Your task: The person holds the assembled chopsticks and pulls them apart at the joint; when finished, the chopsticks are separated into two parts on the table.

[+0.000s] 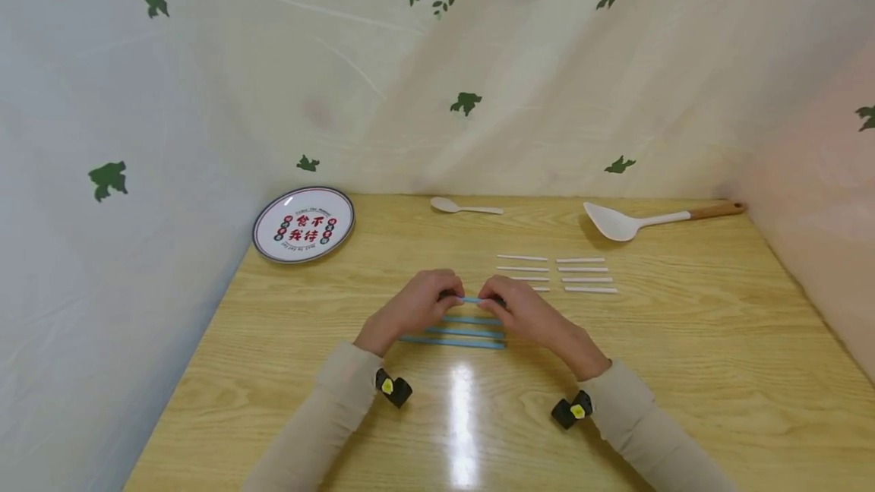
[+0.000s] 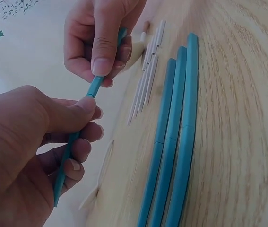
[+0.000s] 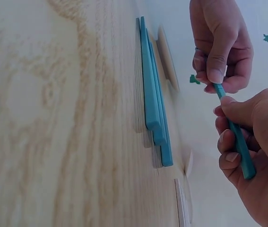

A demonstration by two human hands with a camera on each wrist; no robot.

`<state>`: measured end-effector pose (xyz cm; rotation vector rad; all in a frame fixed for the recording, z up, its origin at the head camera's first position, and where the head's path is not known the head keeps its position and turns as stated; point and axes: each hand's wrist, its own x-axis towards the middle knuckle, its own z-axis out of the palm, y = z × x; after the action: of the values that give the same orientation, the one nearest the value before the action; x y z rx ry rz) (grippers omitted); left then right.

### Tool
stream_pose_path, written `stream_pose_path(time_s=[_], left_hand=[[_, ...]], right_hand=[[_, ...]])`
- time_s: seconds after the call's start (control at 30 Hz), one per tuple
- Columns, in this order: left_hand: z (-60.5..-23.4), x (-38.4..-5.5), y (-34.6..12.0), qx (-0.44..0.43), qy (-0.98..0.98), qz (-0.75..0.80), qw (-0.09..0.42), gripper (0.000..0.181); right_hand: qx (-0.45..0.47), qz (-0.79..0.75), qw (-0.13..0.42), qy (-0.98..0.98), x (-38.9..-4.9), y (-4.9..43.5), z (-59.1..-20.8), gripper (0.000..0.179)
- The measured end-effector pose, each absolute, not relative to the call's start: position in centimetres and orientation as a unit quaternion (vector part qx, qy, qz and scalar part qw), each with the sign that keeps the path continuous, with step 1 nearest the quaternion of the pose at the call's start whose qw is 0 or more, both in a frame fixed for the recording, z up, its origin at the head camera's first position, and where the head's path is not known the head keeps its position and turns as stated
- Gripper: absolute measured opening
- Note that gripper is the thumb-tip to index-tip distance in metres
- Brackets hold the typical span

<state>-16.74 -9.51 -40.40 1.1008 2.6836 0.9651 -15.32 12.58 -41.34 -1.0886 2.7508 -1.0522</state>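
Both hands are raised together over the middle of the table, pinching one teal jointed chopstick [image 2: 95, 86] between thumbs and fingers. The left hand [image 1: 418, 304] grips one half, its end showing past the curled fingers in the left wrist view. From the other side, the right hand [image 1: 532, 315] holds the other half, whose blunt end [image 3: 248, 171] lies against the palm. A thin joint line shows on the short stretch between the thumbs. Below the hands, three more teal chopsticks [image 2: 185, 137] lie side by side on the table, each with a joint line partway along.
Several short white sticks [image 1: 586, 280] lie in two columns right of the hands. Behind are a small pale spoon [image 1: 447, 205] and a white turner [image 1: 615, 226] with a wooden handle. A round plate [image 1: 287, 212] is at the back left. Fabric walls [image 1: 383, 135] border the wooden table [image 1: 273, 393].
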Motion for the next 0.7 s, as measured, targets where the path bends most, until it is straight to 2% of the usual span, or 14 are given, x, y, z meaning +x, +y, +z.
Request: stream_pose_path(time_s=[0.5,0.7], left_hand=[[-40.3,-16.3,-9.1,0.34,0.871,0.356,0.002,0.009],[-40.1,-16.1,-9.1,0.339,0.877,0.341,0.002,0.008]], right_hand=[[-0.36,-0.331,-0.031,0.872,-15.2,13.7,-41.1,0.007],[-0.374,-0.309,-0.04,0.873,-15.3,13.9,-40.9,0.009]])
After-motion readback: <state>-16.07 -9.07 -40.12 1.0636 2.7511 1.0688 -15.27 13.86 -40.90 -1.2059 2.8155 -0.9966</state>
